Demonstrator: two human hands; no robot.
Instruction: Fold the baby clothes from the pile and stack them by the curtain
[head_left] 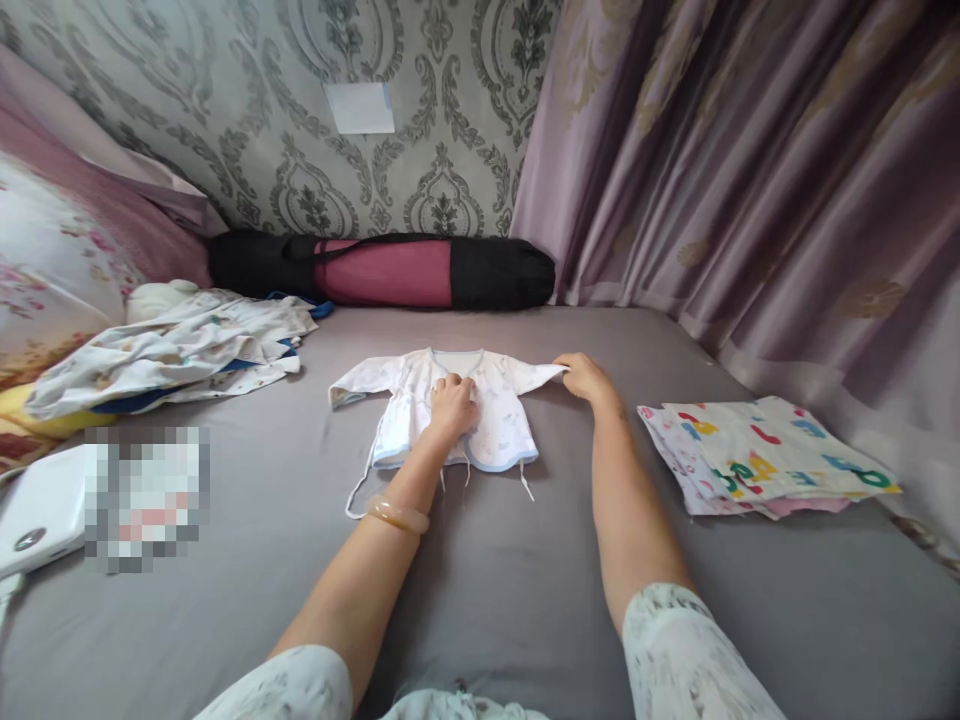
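A small white baby shirt (495, 410) with pale blue trim and thin ties lies spread on the grey bed sheet (480, 580). My left hand (454, 402) presses on its front near the middle, fingers curled down against the cloth and their tips hidden. A pale bangle (397, 514) circles the left wrist. At the end of the shirt's right-hand sleeve, my right hand (585, 380) is closed, pinching the cuff and holding the sleeve stretched sideways. The other sleeve (364, 377) lies out to the left, slightly bent at its cuff.
Folded printed cloths (772, 450) lie stacked on the right. To the left are a heap of patterned clothes (187, 345), a white device with a cable (49, 510) and a blurred-out item (154, 495). A black and maroon long bag (382, 272) rests along the wall; curtains hang right.
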